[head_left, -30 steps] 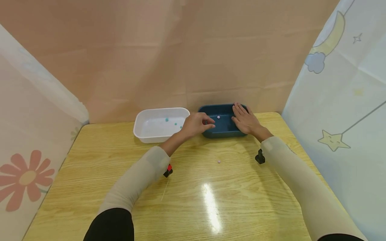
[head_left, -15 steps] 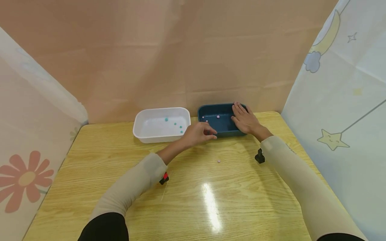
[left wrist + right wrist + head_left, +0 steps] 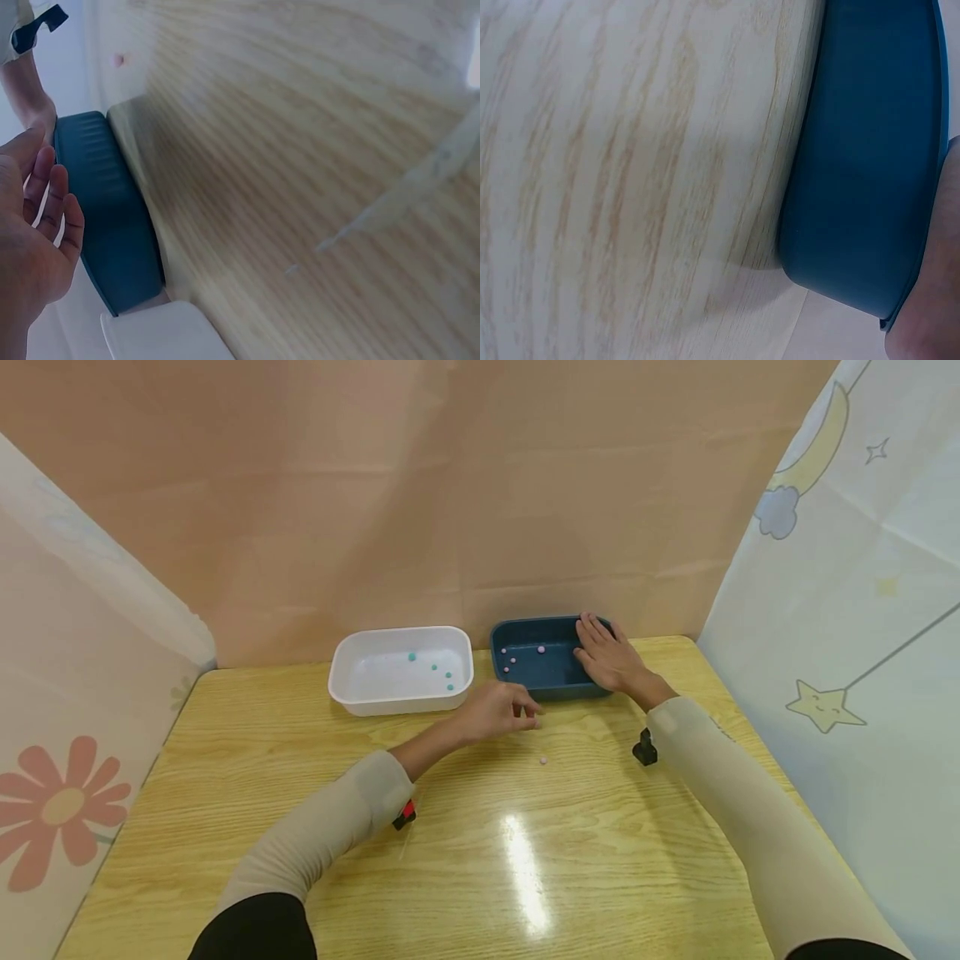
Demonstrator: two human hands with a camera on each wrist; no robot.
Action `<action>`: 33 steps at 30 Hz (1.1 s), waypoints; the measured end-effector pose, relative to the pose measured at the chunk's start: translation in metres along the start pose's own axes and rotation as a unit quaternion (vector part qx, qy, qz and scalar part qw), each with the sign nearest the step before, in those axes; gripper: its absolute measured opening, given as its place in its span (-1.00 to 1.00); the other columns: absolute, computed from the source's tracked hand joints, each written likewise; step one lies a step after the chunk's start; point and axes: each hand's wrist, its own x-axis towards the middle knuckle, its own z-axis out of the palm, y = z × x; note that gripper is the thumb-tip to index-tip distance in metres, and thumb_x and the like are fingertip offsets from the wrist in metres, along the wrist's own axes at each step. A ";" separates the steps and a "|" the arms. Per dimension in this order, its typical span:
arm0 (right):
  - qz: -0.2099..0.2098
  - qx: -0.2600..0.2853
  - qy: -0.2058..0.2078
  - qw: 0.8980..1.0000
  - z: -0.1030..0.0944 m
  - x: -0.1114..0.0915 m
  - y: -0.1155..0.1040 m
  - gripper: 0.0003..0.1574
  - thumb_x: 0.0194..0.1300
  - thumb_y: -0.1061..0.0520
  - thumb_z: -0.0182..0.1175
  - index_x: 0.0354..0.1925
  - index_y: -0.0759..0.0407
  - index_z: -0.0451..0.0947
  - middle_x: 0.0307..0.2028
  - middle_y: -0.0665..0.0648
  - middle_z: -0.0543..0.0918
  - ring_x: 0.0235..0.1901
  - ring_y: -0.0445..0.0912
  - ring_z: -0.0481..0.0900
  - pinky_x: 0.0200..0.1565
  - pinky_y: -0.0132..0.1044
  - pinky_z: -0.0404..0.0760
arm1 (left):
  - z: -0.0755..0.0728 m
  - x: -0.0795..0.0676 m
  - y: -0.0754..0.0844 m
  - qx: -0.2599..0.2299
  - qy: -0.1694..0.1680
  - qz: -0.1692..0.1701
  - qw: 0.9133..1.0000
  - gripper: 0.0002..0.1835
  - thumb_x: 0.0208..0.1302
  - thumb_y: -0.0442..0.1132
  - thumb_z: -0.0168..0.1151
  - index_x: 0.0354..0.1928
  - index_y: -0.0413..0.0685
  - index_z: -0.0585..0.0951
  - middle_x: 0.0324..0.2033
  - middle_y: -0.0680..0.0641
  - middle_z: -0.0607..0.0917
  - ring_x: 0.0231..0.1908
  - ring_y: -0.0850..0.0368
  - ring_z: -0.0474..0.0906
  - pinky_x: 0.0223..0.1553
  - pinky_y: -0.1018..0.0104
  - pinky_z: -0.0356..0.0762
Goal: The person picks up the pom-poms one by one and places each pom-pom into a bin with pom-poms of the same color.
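My left hand [image 3: 495, 710] hovers above the table in front of the dark blue tray [image 3: 555, 692], its fingers loosely bent with nothing between them. The left wrist view shows the same relaxed fingers [image 3: 54, 202] beside the tray's wall. Ahead of that hand, a small pink ball [image 3: 543, 761] lies on the wood. Several more pink balls, one of them [image 3: 541, 650] a bit larger, sit inside the blue tray, mostly toward its left end. My right hand [image 3: 609, 658] rests with straight fingers over the tray's right end; the right wrist view shows it against the rim.
A white tray [image 3: 360, 706] holding several small teal balls [image 3: 412, 657] stands left of the blue one, close beside it. A tan backdrop [image 3: 450, 510] rises directly behind both. Patterned sheets [image 3: 847, 610] flank the wooden table [image 3: 600, 860]. Dark devices hang under both wrists.
My left hand has drawn back from over the blue tray toward the table's near side, uncovering several pink balls in the tray's left end. The right hand has stayed put.
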 end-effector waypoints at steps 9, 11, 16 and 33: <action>-0.002 -0.003 0.001 1.000 0.000 0.002 -0.002 -0.17 0.77 -0.08 -0.39 0.68 0.35 -0.34 0.69 0.29 -0.39 0.69 0.17 -0.40 0.60 0.23 -0.41 | 0.012 -0.003 -0.002 0.020 -0.024 0.018 0.999 -0.77 0.32 -0.13 0.54 -0.05 -0.04 0.87 -0.30 0.09 0.81 -0.38 0.32 0.66 -0.40 0.53 0.50; -0.003 -0.006 0.000 1.000 0.000 0.002 -0.002 -0.17 0.77 -0.09 -0.41 0.68 0.35 -0.34 0.69 0.29 -0.39 0.69 0.18 -0.40 0.60 0.24 -0.39 | 0.015 -0.004 -0.002 0.017 -0.031 0.015 0.999 -0.77 0.32 -0.14 0.54 -0.04 -0.03 0.87 -0.30 0.09 0.81 -0.39 0.33 0.64 -0.39 0.53 0.50; -0.002 -0.007 0.001 1.000 0.001 0.003 -0.001 -0.17 0.77 -0.07 -0.39 0.68 0.35 -0.34 0.69 0.30 -0.38 0.69 0.18 -0.39 0.60 0.25 -0.37 | 0.022 -0.005 -0.001 0.006 -0.045 0.009 0.999 -0.77 0.31 -0.16 0.55 -0.04 -0.04 0.86 -0.28 0.08 0.81 -0.38 0.33 0.63 -0.38 0.53 0.51; -0.003 -0.007 -0.003 1.000 0.001 0.003 0.001 -0.17 0.77 -0.08 -0.43 0.68 0.36 -0.35 0.69 0.30 -0.40 0.68 0.18 -0.42 0.59 0.24 -0.45 | 0.038 -0.010 0.001 0.001 -0.088 -0.022 0.996 -0.80 0.29 -0.13 0.56 -0.07 0.05 0.87 -0.30 0.14 0.80 -0.33 0.40 0.61 -0.30 0.50 0.54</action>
